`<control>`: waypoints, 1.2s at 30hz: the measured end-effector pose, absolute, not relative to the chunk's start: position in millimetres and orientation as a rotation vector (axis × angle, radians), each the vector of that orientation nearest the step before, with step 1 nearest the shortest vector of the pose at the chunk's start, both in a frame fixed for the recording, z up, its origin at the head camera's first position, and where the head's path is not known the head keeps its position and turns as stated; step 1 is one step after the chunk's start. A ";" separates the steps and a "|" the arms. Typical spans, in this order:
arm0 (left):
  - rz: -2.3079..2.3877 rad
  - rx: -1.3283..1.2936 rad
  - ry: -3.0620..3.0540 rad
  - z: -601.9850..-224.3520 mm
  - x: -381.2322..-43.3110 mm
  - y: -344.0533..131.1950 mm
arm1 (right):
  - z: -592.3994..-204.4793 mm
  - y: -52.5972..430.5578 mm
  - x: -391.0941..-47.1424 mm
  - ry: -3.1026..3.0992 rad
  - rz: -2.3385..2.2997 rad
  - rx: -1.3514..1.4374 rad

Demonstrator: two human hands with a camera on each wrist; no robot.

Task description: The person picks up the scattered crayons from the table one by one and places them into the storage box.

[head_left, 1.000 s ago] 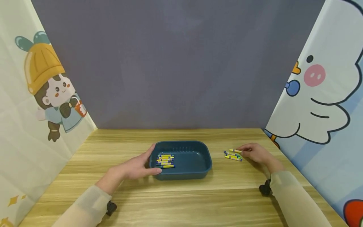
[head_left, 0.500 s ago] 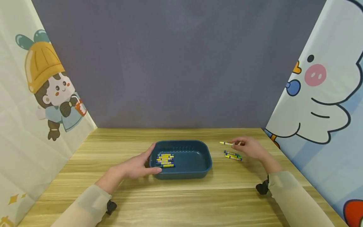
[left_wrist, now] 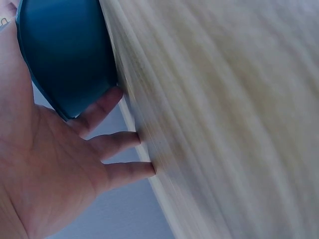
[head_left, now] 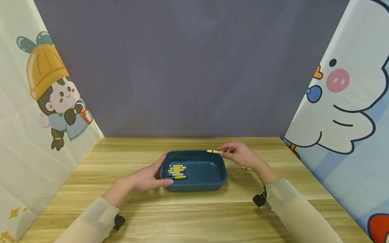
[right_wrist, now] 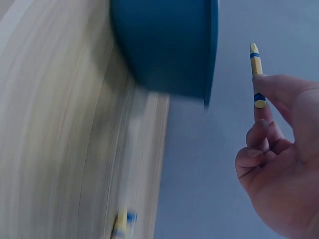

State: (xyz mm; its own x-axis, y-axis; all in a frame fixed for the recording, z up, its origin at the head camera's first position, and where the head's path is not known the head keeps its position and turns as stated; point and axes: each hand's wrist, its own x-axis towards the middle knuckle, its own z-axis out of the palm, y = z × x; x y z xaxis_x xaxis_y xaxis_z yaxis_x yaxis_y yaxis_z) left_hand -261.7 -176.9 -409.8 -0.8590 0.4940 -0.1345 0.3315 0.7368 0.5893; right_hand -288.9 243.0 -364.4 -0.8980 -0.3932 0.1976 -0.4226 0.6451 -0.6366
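My right hand (head_left: 238, 153) pinches a yellow crayon (head_left: 214, 152) with blue bands between thumb and fingertips, over the right back corner of a dark blue plastic bin (head_left: 194, 188). In the right wrist view, the crayon (right_wrist: 256, 74) points away from the hand, beside the bin's outer wall (right_wrist: 167, 45). My left hand (head_left: 149, 179) spreads along the bin's left end, thumb at the front rim. The left wrist view shows its fingers (left_wrist: 122, 142) fairly straight, one touching the bin's underside edge. Inside the bin, several crayons (head_left: 177, 172) lie side by side at the left.
Right of the bin, a yellow crayon (head_left: 247, 168) shows on the wooden table (head_left: 194, 216), partly covered by the right forearm. A grey panel (head_left: 194, 67) stands behind the table, with printed cloths on the left (head_left: 18, 135) and right (head_left: 358, 128).
My right hand lifted the yellow crayon from the small group on the table and carried it left to the bin's right back corner. The left hand and bin have stayed in place.
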 end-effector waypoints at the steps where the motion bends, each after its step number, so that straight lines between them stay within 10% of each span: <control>1: 0.824 0.647 2.657 -409.7 -261.7 -176.8 | -364.3 235.2 -289.3 -2.813 1.115 0.712; 36: 0.878 0.681 2.622 -406.8 -260.2 -177.4 | -412.3 101.4 -307.7 -2.974 1.120 0.973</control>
